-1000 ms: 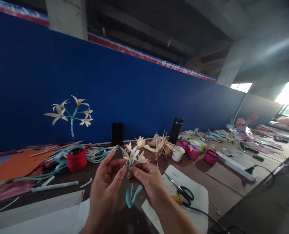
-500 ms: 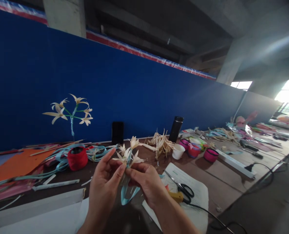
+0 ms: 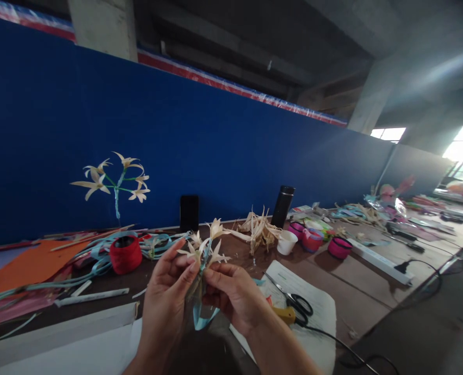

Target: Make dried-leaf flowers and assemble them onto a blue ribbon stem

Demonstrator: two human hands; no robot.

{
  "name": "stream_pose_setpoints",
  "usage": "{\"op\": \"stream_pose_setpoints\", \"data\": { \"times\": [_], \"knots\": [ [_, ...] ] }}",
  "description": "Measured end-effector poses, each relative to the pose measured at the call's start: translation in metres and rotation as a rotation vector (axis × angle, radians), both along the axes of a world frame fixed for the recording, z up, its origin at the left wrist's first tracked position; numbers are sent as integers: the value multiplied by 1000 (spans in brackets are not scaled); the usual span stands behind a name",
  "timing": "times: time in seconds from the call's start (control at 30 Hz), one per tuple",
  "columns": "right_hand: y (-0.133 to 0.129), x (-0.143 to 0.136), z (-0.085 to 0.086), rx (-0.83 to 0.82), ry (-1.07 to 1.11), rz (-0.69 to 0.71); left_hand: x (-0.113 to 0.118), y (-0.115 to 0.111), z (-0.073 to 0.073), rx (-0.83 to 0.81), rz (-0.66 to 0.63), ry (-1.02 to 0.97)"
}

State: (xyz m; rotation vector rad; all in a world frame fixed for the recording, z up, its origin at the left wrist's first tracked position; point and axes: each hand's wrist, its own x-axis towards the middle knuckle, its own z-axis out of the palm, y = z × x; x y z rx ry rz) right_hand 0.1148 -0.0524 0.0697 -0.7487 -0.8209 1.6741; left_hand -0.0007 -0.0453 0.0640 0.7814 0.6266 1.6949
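Observation:
Between my two hands stands a small spray of pale artificial flowers (image 3: 216, 229) with a stem wrapped in light-blue ribbon. My left hand (image 3: 172, 284) pinches it from the left, thumb against the flower bases. On the other side, the fingers of my right hand (image 3: 231, 291) close on the wrapped stem just below the blooms. A loop of the light-blue ribbon (image 3: 204, 320) hangs beneath the hands. My fingers hide much of the stem. A finished-looking flower stem (image 3: 117, 195) with several similar blooms rises at the left, in front of the blue partition.
Left of my hands is a red roll (image 3: 125, 255). Scissors (image 3: 299, 304) and a yellow-handled tool (image 3: 285, 314) lie on papers (image 3: 321, 323) at the right. Behind are dried husks (image 3: 260, 232), a white cup (image 3: 286, 242), a black bottle (image 3: 283, 205) and a power strip (image 3: 379, 262).
The flower spray has turned and shifted very slightly between my fingers, and the ribbon loop hangs a little narrower. Both hands keep their hold; the view has shifted slightly.

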Motion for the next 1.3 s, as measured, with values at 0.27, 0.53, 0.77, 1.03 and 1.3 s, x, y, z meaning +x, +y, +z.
{"op": "stream_pose_setpoints", "data": {
  "times": [0.27,0.53,0.77,1.03,1.3],
  "knots": [
    [-3,-2,3,-38,38,61,2,-2,1,-14,-14,-71],
    [-5,-3,1,-48,137,89,4,-4,2,-14,-24,-90],
    [-9,-7,7,10,112,45,4,-5,-2,-5,-35,-60],
    [-13,-7,9,86,96,28,5,-5,3,-13,12,-55],
    [-17,-10,12,134,121,52,3,-7,-6,25,48,76]
  ]
}}
